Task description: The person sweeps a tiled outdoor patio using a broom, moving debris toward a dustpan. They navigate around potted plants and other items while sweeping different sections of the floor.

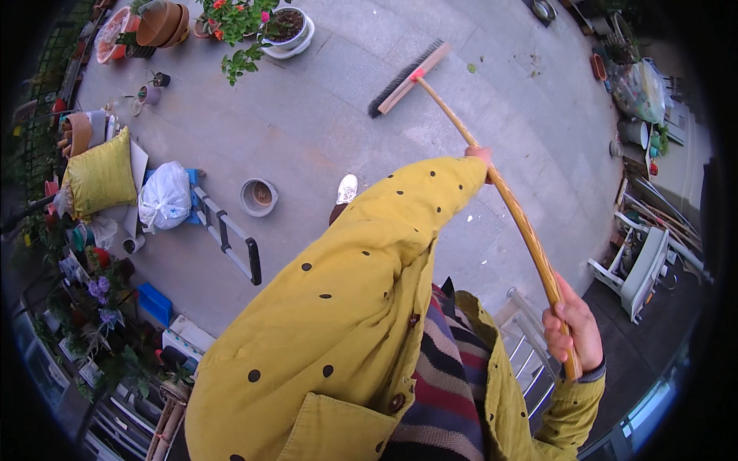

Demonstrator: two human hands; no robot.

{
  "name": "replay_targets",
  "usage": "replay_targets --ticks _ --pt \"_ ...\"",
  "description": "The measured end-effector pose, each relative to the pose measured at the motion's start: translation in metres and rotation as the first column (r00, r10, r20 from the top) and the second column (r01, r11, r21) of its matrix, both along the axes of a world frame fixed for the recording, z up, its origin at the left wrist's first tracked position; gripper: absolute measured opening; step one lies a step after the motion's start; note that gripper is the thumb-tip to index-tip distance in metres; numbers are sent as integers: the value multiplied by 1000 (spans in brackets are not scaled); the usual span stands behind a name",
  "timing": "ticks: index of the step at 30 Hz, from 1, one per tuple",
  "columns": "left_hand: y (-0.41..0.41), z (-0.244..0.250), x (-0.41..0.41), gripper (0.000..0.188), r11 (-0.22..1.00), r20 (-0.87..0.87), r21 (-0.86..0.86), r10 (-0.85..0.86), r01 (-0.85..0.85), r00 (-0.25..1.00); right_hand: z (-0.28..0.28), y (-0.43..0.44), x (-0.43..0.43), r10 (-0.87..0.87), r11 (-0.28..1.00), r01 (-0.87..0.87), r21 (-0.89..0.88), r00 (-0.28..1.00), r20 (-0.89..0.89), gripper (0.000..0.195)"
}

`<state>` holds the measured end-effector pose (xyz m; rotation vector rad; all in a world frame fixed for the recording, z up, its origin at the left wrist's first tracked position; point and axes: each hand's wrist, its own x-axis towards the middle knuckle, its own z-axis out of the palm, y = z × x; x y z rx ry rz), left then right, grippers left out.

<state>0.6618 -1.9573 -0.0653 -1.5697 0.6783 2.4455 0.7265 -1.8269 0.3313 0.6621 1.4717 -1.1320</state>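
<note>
Both of my hands are on a push broom with a wooden handle (pixel 516 216). My left hand (pixel 479 154) is wrapped around the handle partway down, mostly hidden by my yellow dotted sleeve. Closer to my body, my right hand (pixel 572 324) grips the handle near its top end. The broom head (pixel 412 79), a wooden block with dark bristles and a red joint, lies far out on the grey tiled floor (pixel 305 132). It is slightly blurred. Small leaves (pixel 471 68) and white scraps (pixel 470 218) lie to the right of the broom head and handle.
At left are a grey pot (pixel 259 197), a folding hand cart (pixel 222 230) with a white plastic bag (pixel 166 196), and a yellow sack (pixel 101 173). A flowering plant in a white pot (pixel 286 31) stands ahead. Along the right edge are a clear bag (pixel 637 89) and a plastic rack (pixel 640 268).
</note>
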Motion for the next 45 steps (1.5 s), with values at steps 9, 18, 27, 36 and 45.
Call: replay_targets --ticks 9,18,27,36,45 --pt "-20 12 79 43 976 48 -186 119 -109 992 15 23 30 167 985 -162 -65 984 62 66" --pt "-56 -41 197 42 990 525 -136 49 26 850 -56 4 20 292 953 -249 -173 906 307 60" --pt "69 -72 72 38 988 198 103 -132 113 971 2 30 48 234 953 -235 192 972 24 63" --pt "94 17 39 43 984 44 -98 -146 150 988 31 77 71 259 952 -241 186 963 -75 71" --pt "18 62 123 34 982 227 -90 183 -167 956 35 68 32 457 875 -436 -213 888 60 77"
